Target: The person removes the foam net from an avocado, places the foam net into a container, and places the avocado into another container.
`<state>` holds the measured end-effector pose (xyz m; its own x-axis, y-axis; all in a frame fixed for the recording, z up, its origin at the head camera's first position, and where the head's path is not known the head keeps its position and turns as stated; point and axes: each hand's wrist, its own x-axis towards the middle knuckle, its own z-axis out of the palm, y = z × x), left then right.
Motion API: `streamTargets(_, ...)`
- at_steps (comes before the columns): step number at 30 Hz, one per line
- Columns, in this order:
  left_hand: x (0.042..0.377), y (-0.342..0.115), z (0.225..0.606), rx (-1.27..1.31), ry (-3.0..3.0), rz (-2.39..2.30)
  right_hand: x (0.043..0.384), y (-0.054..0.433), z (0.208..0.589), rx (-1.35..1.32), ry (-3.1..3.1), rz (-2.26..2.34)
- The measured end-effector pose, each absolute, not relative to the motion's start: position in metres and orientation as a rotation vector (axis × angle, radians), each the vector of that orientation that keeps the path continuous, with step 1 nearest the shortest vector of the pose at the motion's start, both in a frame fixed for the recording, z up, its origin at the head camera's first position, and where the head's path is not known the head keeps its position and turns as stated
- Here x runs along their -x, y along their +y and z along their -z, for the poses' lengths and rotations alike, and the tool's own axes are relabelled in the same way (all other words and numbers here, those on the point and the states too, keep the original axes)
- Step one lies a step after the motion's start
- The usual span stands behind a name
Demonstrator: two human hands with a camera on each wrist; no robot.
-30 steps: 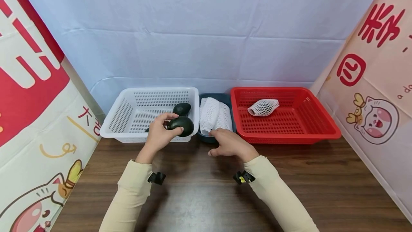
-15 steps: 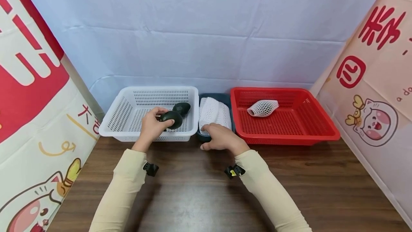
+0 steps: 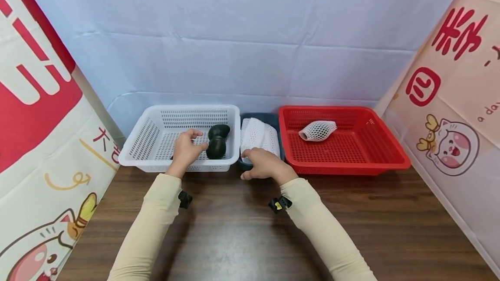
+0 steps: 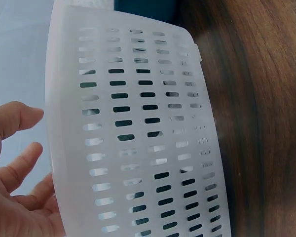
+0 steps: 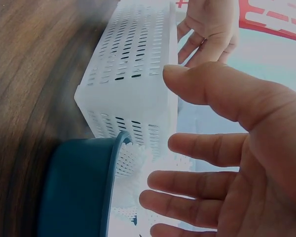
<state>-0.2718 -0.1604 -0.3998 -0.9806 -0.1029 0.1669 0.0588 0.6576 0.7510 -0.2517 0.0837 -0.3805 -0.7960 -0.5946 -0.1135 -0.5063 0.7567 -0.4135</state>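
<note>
In the head view my left hand (image 3: 186, 148) hovers over the white basket (image 3: 136, 156) with its fingers spread and nothing in its grasp. Just right of its thumb lies a dark green avocado (image 3: 216, 148), with a second avocado (image 3: 219, 131) behind it. My right hand (image 3: 266, 165) is held at the front of the small blue bin (image 3: 269, 118), where white foam net sleeves (image 3: 255, 138) are piled. Seen from the right wrist, the fingers of that hand (image 5: 256, 148) are extended and apart, holding nothing. Dark shapes show through the basket's slots in the left wrist view.
A red basket (image 3: 351, 170) stands right of the bin, with one net-sleeved item (image 3: 318, 130) inside. All three containers sit side by side on the brown wooden table (image 3: 234, 229). A pale cloth (image 3: 242, 55) hangs behind them, and printed cloths flank both sides.
My left hand has carried an avocado left and down into the white basket and let go of it there. The right hand has shifted slightly left at the bin.
</note>
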Motion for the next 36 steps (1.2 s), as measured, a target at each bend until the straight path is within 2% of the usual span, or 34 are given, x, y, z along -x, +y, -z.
streamTargets(22,0.261,-0.151,0.395,0.105,-2.733,1.164,0.247,0.089,0.379,0.878,2.724,0.557)
streamTargets(36,0.239,-0.119,0.391,0.333,-2.680,0.795,0.243,0.114,0.368,0.875,2.799,0.551)
